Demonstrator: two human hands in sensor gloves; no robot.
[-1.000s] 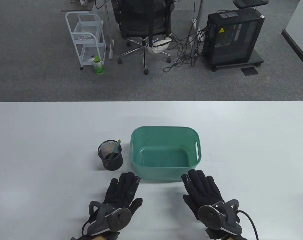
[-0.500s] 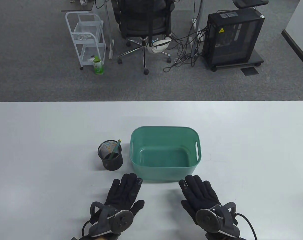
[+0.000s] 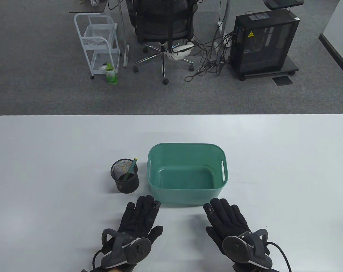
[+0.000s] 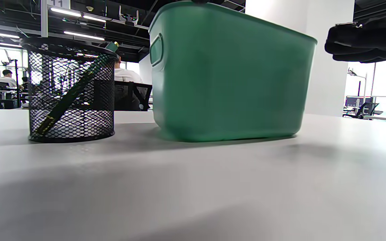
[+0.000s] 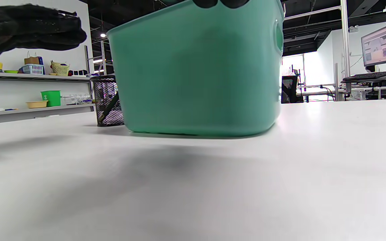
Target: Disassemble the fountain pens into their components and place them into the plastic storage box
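A green plastic storage box [image 3: 222, 155] [image 4: 233, 77] [image 5: 196, 70] stands mid-table with nothing inside. Left of it a black mesh pen cup [image 3: 125, 176] [image 4: 70, 90] [image 5: 107, 100] holds one green fountain pen [image 3: 131, 169] [image 4: 75, 90] leaning in it. My left hand [image 3: 140, 216] hovers flat with straight fingers just in front of the box's near left corner, holding nothing. My right hand [image 3: 226, 216] hovers the same way at the near right corner, fingers straight, holding nothing. Its fingertips [image 5: 219, 2] show at the top edge of the right wrist view.
The white table [image 3: 46, 170] spreads wide on both sides of the box. Beyond its far edge stand an office chair [image 3: 163, 25], a white trolley [image 3: 97, 42] and a computer tower [image 3: 263, 42] on the carpet.
Both hands drew back a little toward the near edge between one second and half a second ago. Since then they have barely moved. The box, cup and pen stayed put.
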